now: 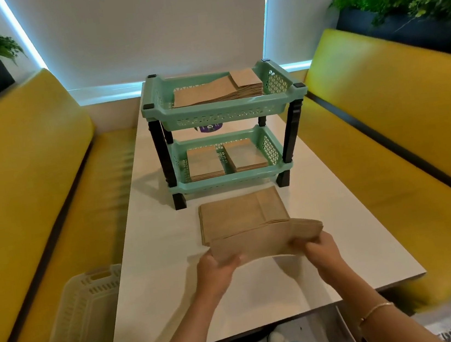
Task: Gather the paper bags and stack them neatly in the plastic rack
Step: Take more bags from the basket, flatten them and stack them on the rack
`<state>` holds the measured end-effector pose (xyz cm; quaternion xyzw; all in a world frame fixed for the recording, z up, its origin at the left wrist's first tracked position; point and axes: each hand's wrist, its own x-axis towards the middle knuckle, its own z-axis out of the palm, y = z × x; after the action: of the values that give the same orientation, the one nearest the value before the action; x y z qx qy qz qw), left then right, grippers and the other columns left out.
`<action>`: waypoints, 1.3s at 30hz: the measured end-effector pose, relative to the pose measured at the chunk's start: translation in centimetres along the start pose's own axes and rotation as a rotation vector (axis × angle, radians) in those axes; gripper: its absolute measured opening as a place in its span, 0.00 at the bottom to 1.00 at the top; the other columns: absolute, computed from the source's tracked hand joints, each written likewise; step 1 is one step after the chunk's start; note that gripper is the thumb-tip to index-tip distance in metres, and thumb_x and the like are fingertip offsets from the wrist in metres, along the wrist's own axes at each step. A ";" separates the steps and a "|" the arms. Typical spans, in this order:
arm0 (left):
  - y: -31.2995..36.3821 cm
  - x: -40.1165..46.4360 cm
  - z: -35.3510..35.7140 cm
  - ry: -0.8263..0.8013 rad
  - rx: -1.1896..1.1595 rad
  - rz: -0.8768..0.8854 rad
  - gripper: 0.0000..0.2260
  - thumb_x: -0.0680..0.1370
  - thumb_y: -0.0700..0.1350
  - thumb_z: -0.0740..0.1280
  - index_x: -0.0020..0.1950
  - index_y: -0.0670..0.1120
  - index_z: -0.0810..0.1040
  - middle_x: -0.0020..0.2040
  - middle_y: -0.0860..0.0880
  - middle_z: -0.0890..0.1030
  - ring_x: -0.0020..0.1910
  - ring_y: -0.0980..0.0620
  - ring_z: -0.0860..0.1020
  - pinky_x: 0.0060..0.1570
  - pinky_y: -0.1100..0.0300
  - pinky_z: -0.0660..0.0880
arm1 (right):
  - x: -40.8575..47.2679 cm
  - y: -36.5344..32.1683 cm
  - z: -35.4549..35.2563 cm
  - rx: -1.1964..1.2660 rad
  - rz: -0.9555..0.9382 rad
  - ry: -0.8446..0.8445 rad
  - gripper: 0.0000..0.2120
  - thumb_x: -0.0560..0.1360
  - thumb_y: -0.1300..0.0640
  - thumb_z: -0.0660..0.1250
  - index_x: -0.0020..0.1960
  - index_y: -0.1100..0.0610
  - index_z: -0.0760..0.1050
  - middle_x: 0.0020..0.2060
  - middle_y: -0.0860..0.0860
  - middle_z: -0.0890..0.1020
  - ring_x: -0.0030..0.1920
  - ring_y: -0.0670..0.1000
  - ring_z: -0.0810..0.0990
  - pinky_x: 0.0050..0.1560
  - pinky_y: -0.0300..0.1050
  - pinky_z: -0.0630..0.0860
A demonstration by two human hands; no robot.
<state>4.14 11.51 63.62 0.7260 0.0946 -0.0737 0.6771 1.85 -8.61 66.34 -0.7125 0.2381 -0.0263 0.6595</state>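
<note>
Bags mostly racked, last batch in hand.

Both hands hold one bundle of paper bags (268, 241) just above the table (173, 263): left hand (217, 269) curled round its left end, right hand (322, 252) gripping the right end. A second pile (241, 211) lies flat on the table, just behind the bundle and in front of the rack (227, 130). Rack's top shelf has one stack (216, 91); lower shelf has two small stacks (227, 159) side by side. Left to do, I'd say: rack the held bundle, then the table pile.
</note>
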 end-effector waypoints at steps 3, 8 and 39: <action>0.2 0.1 -0.5 -0.005 0.035 0.010 0.13 0.68 0.36 0.75 0.50 0.46 0.80 0.47 0.50 0.83 0.43 0.57 0.80 0.41 0.73 0.75 | 0.2 -0.8 -0.4 -0.031 -0.062 -0.021 0.11 0.69 0.72 0.68 0.48 0.59 0.77 0.42 0.52 0.80 0.43 0.49 0.78 0.45 0.44 0.74; 3.7 -0.2 -1.9 -0.053 0.345 0.058 0.17 0.69 0.41 0.75 0.57 0.41 0.79 0.51 0.48 0.82 0.50 0.50 0.80 0.48 0.62 0.74 | 0.4 -2.4 -1.8 -0.110 -0.149 -0.024 0.08 0.70 0.73 0.66 0.40 0.61 0.75 0.36 0.54 0.77 0.38 0.51 0.74 0.37 0.39 0.74; 9.0 -0.7 -2.9 -0.137 0.362 0.267 0.12 0.71 0.39 0.72 0.49 0.54 0.77 0.49 0.56 0.79 0.50 0.59 0.76 0.45 0.68 0.73 | 0.9 -3.5 -2.9 0.005 -0.080 -0.133 0.13 0.66 0.73 0.71 0.46 0.60 0.77 0.45 0.56 0.81 0.46 0.54 0.79 0.45 0.45 0.78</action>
<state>5.55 13.75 72.67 0.8350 -0.0632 -0.0486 0.5445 2.73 -11.60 69.78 -0.7200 0.1648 -0.0058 0.6741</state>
